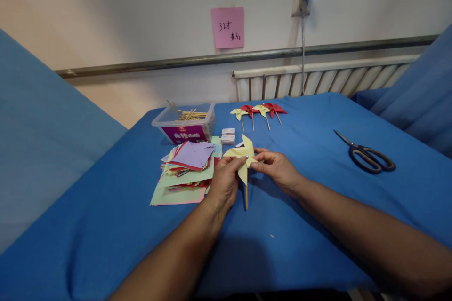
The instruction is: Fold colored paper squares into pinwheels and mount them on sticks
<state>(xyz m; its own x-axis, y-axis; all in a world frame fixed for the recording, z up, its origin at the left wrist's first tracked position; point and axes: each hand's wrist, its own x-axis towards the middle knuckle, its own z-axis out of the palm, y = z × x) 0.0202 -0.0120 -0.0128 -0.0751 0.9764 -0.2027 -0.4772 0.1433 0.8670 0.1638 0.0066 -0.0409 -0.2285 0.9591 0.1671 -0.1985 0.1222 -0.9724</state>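
Note:
A pale yellow paper pinwheel (244, 150) on a wooden stick (246, 197) is held upright between my two hands, over the middle of the table. A small shiny pin shows at its centre. My left hand (226, 176) is closed on it from the left, the thumb beside the pin. From the right, my right hand (277, 167) pinches a blade between thumb and fingers. Part of the stick behind the paper is hidden. Just behind the pinwheel stand small white boxes (228, 138).
Left are stacked coloured paper sheets (192, 155) and a clear plastic box (208, 124) of wooden sticks. Several red and yellow pinwheels (261, 110) lie at the back of the blue-covered table (310, 235). Black-handled scissors (367, 157) lie right. A tiny scrap (271, 235) lies in front.

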